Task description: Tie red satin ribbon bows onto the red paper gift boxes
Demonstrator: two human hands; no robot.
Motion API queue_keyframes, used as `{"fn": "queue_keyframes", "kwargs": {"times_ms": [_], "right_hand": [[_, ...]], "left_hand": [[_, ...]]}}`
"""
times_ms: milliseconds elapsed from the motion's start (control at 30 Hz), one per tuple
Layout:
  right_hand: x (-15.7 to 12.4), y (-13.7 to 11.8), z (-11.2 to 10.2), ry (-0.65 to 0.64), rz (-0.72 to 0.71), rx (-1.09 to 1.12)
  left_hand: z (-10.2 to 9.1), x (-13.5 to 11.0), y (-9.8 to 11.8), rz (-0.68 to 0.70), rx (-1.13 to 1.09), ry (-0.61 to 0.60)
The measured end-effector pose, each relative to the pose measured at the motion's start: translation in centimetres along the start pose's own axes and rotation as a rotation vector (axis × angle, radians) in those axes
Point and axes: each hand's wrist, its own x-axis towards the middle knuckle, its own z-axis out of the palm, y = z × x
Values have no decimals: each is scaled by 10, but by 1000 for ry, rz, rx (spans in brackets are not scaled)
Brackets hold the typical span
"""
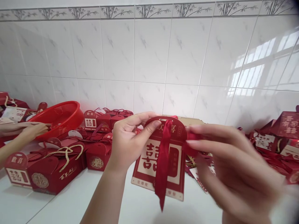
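Note:
My left hand (129,140) grips a red and cream wedding favor box (144,174) by its rounded top, thumb across the front. Its printed front faces me, and the view does not show how deep it is. A dark red satin ribbon (163,161) passes through the slot at the top and hangs down over the characters, past the lower edge. At the box's right side my right hand (233,165), blurred by motion, has its fingertips closed on a bunched part of the ribbon. The thumb is partly hidden.
Finished red boxes (56,171) with cords and ribbons line the left. Another person's hands (28,130) reach to a red plastic basket (63,119). More red boxes (288,124) are piled at right on the white table (140,211), before a tiled wall (149,49).

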Motion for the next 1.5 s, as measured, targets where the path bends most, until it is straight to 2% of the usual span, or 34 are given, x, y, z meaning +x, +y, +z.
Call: {"fn": "queue_keyframes", "kwargs": {"times_ms": [100,200,333,467,667,767,900,1033,1133,1233,1333,1400,1500], "right_hand": [[7,6,21,-111,-99,-22],[9,14,30,-151,-118,-22],[7,12,28,-212,-78,106],[8,11,21,-209,-30,166],[7,23,17,-425,-86,64],[3,25,24,-438,-84,-4],[0,26,32,-410,-70,-48],[2,27,33,-311,-100,-30],[6,25,29,-236,-71,9],[9,20,25,-132,25,104],[10,19,22,30,167,196],[9,21,21,121,255,197],[8,26,23,157,341,171]], "left_hand": [[0,0,-1,10,69,-3],[0,-1,-4,15,117,-11],[2,-1,-7,6,125,-17],[2,1,-8,-6,157,4],[-1,2,-8,-78,101,53],[-1,3,-8,-96,75,61],[0,2,-7,-104,82,58],[1,3,-8,-118,84,26],[1,4,-6,-138,109,-25],[0,4,-3,-215,109,-178],[1,3,-3,-311,165,-321],[1,3,-5,-327,216,-306],[2,3,-7,-318,209,-238]]}}
